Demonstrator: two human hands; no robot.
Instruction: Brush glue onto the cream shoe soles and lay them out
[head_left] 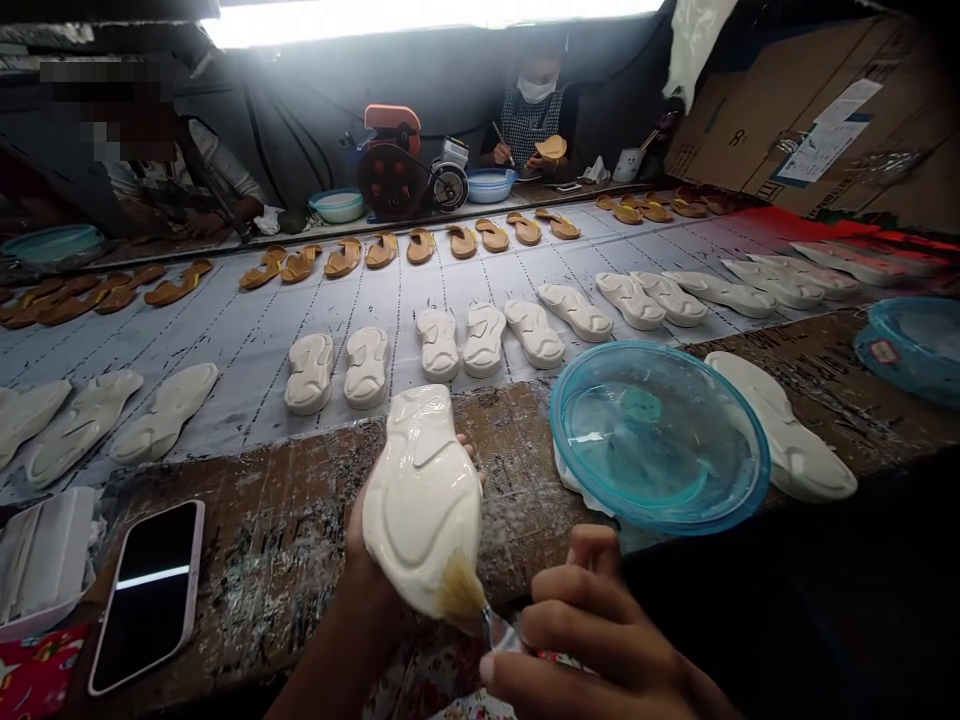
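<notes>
A glossy white sole lies tilted upright in my left hand, whose fingers wrap round its underside and show at its right edge. My right hand pinches a brush with pale bristles. The bristles touch the lower end of the sole. Just beyond my right hand stands a translucent blue bowl with some liquid in it. Behind the held sole, several white soles are lined up on a pale sheeted belt.
A phone and a white box lie at the left on the worn ledge. Another white sole rests right of the bowl. Brown soles line the far side, near a masked person and a motor.
</notes>
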